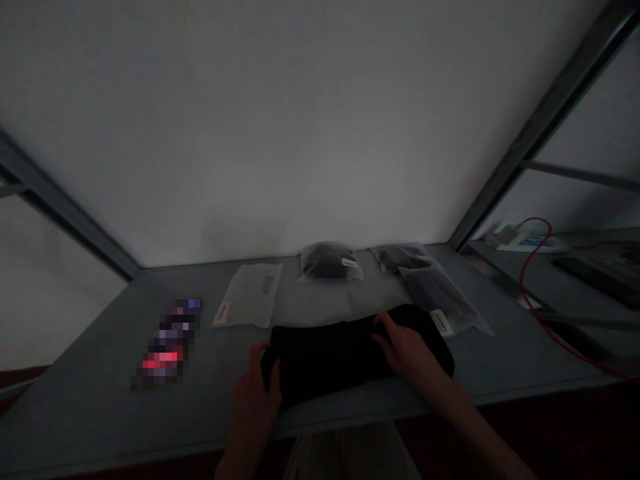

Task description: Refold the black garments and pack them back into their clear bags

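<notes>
A black folded cloth item [330,360], perhaps a garment, lies long and flat near the table's front edge. My left hand [257,387] grips its left end, with thumb and fingers closed around the edge. Toward the right part of the cloth, my right hand [400,343] pinches the fabric near its far edge. The cloth's right end extends past my right wrist and is partly hidden beneath the forearm. Just behind that end is a clear bag [440,297] with dark contents and a white label.
On the grey table [210,407] are a flat clear bag [253,293], a bulging bag with black contents [330,261] and another dark-filled bag [400,255]. A blurred-out object [167,343] lies left. A red cable [530,267] hangs at right. A white panel [300,133] stands behind.
</notes>
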The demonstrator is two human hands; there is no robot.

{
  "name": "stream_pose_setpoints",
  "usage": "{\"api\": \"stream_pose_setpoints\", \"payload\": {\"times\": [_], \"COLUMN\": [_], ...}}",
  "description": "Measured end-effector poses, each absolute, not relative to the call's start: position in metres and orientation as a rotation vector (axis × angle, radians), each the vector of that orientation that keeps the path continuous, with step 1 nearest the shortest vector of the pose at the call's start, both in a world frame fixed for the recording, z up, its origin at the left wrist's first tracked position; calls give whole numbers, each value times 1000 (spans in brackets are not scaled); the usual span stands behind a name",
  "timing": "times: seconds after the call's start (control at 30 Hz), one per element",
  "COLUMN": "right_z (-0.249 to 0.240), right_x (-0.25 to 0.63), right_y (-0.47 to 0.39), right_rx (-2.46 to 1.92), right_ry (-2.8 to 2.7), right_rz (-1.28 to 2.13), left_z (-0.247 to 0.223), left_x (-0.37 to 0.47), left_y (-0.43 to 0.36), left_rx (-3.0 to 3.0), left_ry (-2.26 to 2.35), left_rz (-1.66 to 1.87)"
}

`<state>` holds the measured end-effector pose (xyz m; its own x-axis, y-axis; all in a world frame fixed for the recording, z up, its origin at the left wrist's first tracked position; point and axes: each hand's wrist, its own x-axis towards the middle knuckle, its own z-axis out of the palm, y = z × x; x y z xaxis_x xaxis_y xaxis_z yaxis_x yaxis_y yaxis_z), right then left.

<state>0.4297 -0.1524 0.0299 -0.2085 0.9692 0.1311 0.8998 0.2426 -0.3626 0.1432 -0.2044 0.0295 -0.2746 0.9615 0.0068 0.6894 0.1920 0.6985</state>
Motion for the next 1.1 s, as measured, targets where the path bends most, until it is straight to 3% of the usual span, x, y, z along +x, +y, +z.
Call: {"api": "stream_pose_setpoints", "payload": {"times": [0.2,0.37,0.47,0.57,0.63,0.77,1.1], "right_z": [23,26,33,32,25,8,10], "right_x": [430,424,402,373,361,366,394], "right_y": [-149,-171,-195,-210,-212,-205,-184], "right_rx": [-1709,-1651,-1385,-1090,-1126,-1296,-1437], "right_ry": [-2183,-2132,-2128,-2360,-2461,-2473,-2392], "right_rz": [197,-199,-331,-156,-46,142,182], "left_z": [16,12,15,9,1,-8,12], "left_x": [144,145,153,160,160,144,129], "left_y": [-200,-209,-213,-209,-204,-197,-208], "left_rx": [1683,2116,2481,2717,2709,2654,2833], "left_ry": [2111,2160,2023,1590,1438,1487,1515], "left_rz": [909,1077,1062,959,864,685,467]}}
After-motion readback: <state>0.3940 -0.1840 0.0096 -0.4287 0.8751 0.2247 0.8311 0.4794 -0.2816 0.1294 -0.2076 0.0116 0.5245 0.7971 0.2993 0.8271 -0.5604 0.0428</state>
